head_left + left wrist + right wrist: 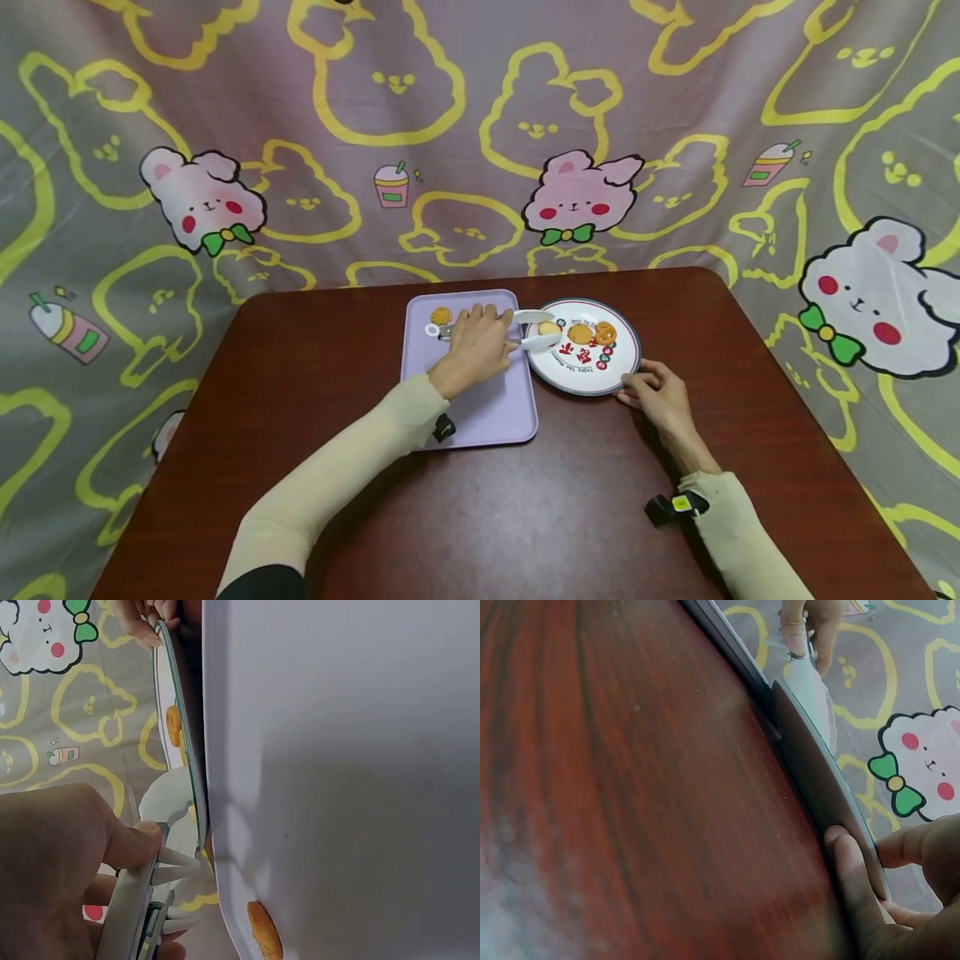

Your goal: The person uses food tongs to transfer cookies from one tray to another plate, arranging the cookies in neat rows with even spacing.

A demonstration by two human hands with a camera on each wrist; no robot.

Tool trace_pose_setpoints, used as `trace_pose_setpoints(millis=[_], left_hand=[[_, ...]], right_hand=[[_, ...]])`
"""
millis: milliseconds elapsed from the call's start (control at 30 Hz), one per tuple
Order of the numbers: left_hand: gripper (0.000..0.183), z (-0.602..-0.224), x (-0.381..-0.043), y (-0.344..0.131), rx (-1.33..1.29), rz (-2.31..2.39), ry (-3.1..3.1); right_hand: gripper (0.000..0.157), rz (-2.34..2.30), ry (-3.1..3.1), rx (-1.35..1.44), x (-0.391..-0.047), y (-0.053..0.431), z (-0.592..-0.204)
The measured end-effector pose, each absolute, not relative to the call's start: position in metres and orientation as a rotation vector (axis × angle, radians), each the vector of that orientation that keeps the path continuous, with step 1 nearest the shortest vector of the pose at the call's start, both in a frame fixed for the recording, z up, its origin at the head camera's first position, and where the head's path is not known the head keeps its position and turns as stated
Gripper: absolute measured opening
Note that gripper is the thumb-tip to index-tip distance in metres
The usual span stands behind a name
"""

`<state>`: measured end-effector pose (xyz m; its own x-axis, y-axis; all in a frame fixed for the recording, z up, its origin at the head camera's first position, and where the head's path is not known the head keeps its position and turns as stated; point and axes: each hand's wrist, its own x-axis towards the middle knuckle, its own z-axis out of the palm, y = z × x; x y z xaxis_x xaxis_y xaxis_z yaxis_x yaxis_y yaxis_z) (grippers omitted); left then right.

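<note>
My left hand [478,346] grips a pair of white-tipped tongs [538,342] above the lilac tray [491,417]. Their tips reach over the left side of a white plate [600,383], on either side of a pale round biscuit [550,328]. Beside that biscuit lie a round tan biscuit [580,334] and a pretzel-shaped one [605,334]. With thumb and fingers my right hand [663,400] pinches the plate's near right rim; the right wrist view shows the thumb against the plate's underside [810,765]. One golden biscuit [441,316] sits in the tray's far left corner.
The tray and plate stand side by side on a dark red-brown wooden table [600,517], the plate's left edge right at the tray's rim. A patterned curtain [465,183] hangs behind the table and along both sides.
</note>
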<state>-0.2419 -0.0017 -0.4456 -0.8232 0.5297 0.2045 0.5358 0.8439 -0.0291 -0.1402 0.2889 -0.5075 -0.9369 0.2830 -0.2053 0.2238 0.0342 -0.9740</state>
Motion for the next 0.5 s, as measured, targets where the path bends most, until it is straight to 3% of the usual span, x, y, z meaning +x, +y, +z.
trace_pose_setpoints(millis=[500], left_hand=[[0.067,-0.4441,-0.2413,0.0031,-0.83,-0.032,-2.871]], right_hand=[[0.056,2.091,-2.224,-0.546,-0.1406,0.289,-0.5073]])
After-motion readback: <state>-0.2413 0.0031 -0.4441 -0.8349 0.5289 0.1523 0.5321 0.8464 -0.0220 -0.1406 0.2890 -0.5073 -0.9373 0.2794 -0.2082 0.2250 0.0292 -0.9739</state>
